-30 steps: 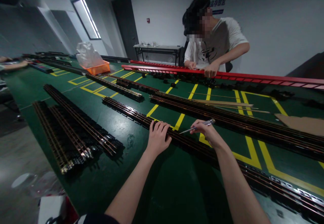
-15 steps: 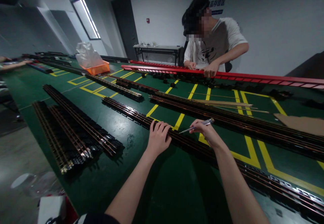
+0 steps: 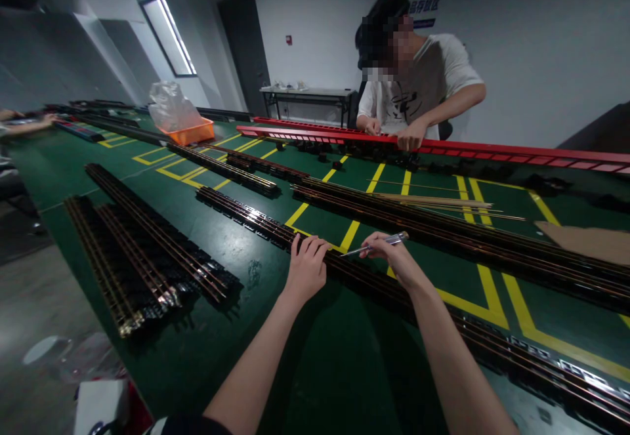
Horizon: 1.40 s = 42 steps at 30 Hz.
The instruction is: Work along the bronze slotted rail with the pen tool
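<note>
A long black rail (image 3: 260,220) with copper-coloured strips runs diagonally across the table in front of me. My left hand (image 3: 308,264) lies over it, fingers curled across its top and holding it. In my right hand (image 3: 390,252), pinched between thumb and fingers, is a screwdriver (image 3: 398,238) with a clear handle. Its thin shaft points left and slightly down, and the tip is at the rail just right of my left hand. Whether the tip touches the rail I cannot tell.
Several similar rails (image 3: 157,225) lie at left, and a longer bundle (image 3: 443,228) lies beyond my hands. Thin rods (image 3: 443,200) and cardboard (image 3: 581,241) are at right. Across the green table (image 3: 197,369), a co-worker (image 3: 418,87) holds a red frame (image 3: 492,149). An orange bin (image 3: 191,133) stands farther back.
My right hand and the screwdriver have shifted slightly left along the rail, bringing the tip closer to my left hand. My left hand has moved very little, a touch left.
</note>
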{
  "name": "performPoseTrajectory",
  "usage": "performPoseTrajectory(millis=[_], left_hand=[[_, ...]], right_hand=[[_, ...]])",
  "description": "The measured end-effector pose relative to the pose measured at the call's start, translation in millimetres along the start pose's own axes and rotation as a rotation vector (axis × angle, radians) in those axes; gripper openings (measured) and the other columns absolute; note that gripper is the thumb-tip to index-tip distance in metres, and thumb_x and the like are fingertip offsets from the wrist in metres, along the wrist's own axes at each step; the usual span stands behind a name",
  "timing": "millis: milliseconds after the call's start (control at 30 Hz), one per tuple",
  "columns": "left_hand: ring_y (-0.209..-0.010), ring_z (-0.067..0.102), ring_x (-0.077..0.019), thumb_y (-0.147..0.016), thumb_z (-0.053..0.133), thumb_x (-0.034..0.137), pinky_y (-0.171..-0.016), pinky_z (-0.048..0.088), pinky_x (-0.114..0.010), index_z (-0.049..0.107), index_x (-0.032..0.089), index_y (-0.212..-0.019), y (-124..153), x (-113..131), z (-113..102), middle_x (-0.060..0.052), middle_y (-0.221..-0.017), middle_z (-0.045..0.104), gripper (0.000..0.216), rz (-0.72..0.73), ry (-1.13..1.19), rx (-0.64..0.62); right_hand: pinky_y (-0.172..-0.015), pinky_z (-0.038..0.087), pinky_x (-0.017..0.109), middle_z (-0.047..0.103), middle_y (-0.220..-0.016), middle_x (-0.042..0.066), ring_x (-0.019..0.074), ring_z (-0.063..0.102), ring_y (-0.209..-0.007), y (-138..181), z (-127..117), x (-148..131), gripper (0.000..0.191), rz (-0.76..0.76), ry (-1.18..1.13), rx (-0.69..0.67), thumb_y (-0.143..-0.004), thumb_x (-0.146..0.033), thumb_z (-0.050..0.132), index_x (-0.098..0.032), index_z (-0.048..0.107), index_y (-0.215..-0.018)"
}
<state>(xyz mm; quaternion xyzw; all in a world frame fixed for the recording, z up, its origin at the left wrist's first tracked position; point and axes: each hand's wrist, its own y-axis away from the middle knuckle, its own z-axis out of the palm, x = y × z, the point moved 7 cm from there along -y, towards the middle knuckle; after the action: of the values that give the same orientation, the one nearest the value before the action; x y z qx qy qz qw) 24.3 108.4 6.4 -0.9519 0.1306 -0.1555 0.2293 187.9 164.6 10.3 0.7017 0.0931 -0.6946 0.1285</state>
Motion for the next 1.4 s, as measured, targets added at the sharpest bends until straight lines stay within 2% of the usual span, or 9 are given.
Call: performPoseTrajectory(millis=[133,367,633,933,1400], left_hand=[[-0.116,0.05,-0.0229,-0.076,0.044,0.01,-0.114,0.02,-0.047,0.059,0.021,-0.108,0.1,-2.5,0.6,-0.005,-0.111,0.064,0.037,0.0,0.064,-0.016],[-0.123,0.042,-0.0259,-0.075,0.053,0.025,-0.115,0.013,-0.049,0.055,0.019,-0.117,1.5,4.0,2.8,-0.006,-0.12,0.059,0.042,0.053,0.109,-0.107],[-0.115,0.048,-0.0265,-0.076,0.059,0.044,-0.113,0.012,-0.052,0.056,0.02,-0.114,1.1,2.9,4.2,-0.007,-0.117,0.06,0.045,0.022,0.083,-0.093],[-0.113,0.05,-0.027,-0.077,0.058,0.04,-0.111,0.017,-0.052,0.057,0.021,-0.11,-0.6,5.1,4.4,-0.007,-0.114,0.063,0.038,0.0,0.027,-0.071],[-0.119,0.046,-0.0289,-0.08,0.055,0.039,-0.111,0.015,-0.055,0.056,0.02,-0.114,0.6,8.5,4.6,-0.008,-0.116,0.062,0.038,0.031,-0.003,-0.066]], right_hand=[[-0.073,0.041,0.033,0.065,-0.064,0.002,0.0189,0.061,-0.07,0.8,0.7,-1.1,0.017,0.002,-0.001,-0.003,-0.069,-0.036,0.059,-0.02,0.059,-0.063],[-0.072,0.042,0.033,0.065,-0.064,0.003,0.0194,0.061,-0.07,-0.6,-0.3,0.1,0.017,-0.013,0.002,0.013,-0.069,-0.036,0.057,-0.02,0.061,-0.064],[-0.073,0.042,0.033,0.066,-0.065,0.003,0.0192,0.062,-0.071,-0.9,-0.6,1.1,0.017,-0.012,0.014,0.002,-0.069,-0.035,0.057,-0.019,0.061,-0.065],[-0.073,0.042,0.033,0.066,-0.065,0.002,0.0191,0.062,-0.071,-0.2,-0.5,0.2,0.017,-0.002,0.016,-0.004,-0.069,-0.036,0.057,-0.02,0.06,-0.064],[-0.074,0.041,0.033,0.066,-0.066,0.002,0.0194,0.062,-0.072,1.5,-1.8,-2.0,0.017,-0.01,0.047,-0.014,-0.07,-0.035,0.057,-0.02,0.06,-0.064]])
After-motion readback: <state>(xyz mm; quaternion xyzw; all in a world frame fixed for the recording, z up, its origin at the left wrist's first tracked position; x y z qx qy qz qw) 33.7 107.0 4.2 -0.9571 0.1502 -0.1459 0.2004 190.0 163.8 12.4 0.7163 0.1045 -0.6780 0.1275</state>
